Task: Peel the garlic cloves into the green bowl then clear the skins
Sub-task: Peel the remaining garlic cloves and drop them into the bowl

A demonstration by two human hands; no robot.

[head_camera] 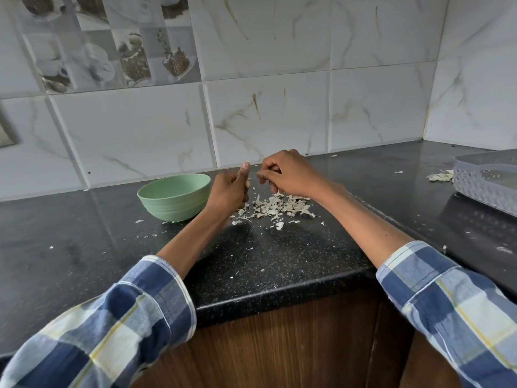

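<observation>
Glossy speckled stone counter [279,256], matt plastic bowl [174,197], papery skins [275,207], glossy marbled tiles [265,116], wood-grain cabinet [293,345], textured plastic basket [486,180].

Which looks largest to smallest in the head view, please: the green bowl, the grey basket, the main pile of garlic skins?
1. Grey basket, though the frame edge crops it.
2. Green bowl and main pile of garlic skins look alike; unranked.
</observation>
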